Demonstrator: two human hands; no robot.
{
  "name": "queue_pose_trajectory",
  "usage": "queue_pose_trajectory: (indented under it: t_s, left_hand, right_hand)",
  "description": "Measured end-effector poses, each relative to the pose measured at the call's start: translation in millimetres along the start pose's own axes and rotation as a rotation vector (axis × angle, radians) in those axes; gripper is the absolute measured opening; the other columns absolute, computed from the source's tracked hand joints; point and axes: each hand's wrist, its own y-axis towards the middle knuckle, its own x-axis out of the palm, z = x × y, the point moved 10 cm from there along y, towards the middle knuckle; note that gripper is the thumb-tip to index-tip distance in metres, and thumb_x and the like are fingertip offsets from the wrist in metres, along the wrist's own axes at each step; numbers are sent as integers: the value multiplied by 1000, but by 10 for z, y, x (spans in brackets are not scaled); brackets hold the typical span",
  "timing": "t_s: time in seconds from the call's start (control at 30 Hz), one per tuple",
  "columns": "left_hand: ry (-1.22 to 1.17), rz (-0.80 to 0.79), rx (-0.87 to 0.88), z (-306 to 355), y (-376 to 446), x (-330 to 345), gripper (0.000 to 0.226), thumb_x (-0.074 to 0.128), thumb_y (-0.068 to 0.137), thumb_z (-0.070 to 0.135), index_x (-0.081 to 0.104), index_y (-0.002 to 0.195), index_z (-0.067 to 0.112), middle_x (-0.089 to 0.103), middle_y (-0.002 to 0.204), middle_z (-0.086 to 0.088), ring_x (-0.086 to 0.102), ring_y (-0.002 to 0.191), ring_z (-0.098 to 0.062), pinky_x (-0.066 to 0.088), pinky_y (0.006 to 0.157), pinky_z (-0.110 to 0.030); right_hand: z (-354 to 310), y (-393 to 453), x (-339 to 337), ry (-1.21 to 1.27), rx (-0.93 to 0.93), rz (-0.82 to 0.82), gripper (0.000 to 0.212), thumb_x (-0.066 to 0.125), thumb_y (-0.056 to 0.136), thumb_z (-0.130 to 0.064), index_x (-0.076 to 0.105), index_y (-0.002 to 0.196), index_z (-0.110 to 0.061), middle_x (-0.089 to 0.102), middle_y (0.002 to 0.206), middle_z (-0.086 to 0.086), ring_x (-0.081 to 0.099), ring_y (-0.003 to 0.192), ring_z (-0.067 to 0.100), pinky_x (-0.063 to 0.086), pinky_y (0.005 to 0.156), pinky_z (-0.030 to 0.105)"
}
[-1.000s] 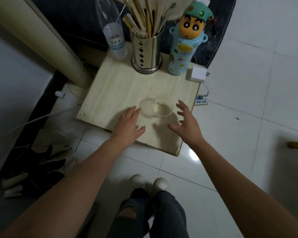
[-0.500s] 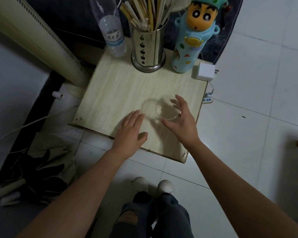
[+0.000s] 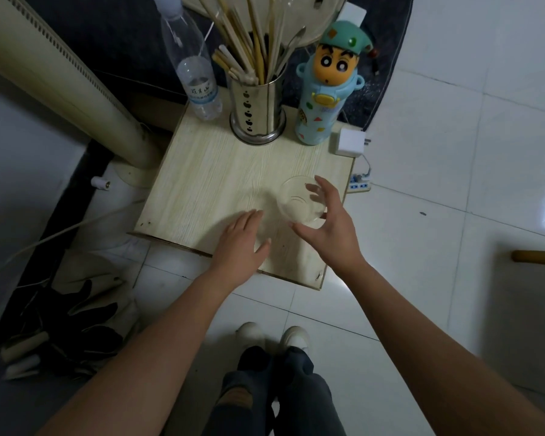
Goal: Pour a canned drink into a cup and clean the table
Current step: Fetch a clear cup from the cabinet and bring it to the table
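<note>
**Cup getting grabbed, no can anywhere yet**

Cup (image 3: 301,201) is the clear plastic kind, sitting near the front right of the little wooden table (image 3: 214,171). Right hand (image 3: 326,229) is curled round it, fingers on the far side and thumb on the near rim, so it looks like a grip, though I can't tell if it's lifted or on the wood. Left hand (image 3: 241,242) lies flat beside it, fingers straight and together, holding nothing.

So I'd call this the setup step: getting the cup in place before any pouring. No canned drink shows up, only a water bottle (image 3: 194,73), a chopstick holder (image 3: 257,113) and a cartoon flask (image 3: 323,99) at the back. Next move probably means fetching the can, and parking the flimsy cup somewhere steady first.
</note>
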Motion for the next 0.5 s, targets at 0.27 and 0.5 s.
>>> queue_pose_trajectory:
  t_s: [0.27, 0.5]
  left_hand:
    - [-458, -28, -104, 527, -317, -344, 53, 52, 89, 11, 36, 139, 21, 44, 139, 3, 38, 130, -11, 30, 105, -24]
    - [-624, -89, -135, 1047, -707, -488, 50, 49, 84, -3, 45, 129, 18, 54, 115, 2, 49, 118, -15, 34, 93, -24]
  right_hand:
    - [-501, -378, -434, 42, 13, 7, 82, 77, 72, -23, 28, 138, -22, 50, 131, -5, 48, 115, 7, 39, 83, 9]
    - [-926, -795, -870, 44, -18, 23, 82, 77, 73, -22, 28, 139, -21, 50, 129, -5, 48, 112, 4, 40, 83, 9]
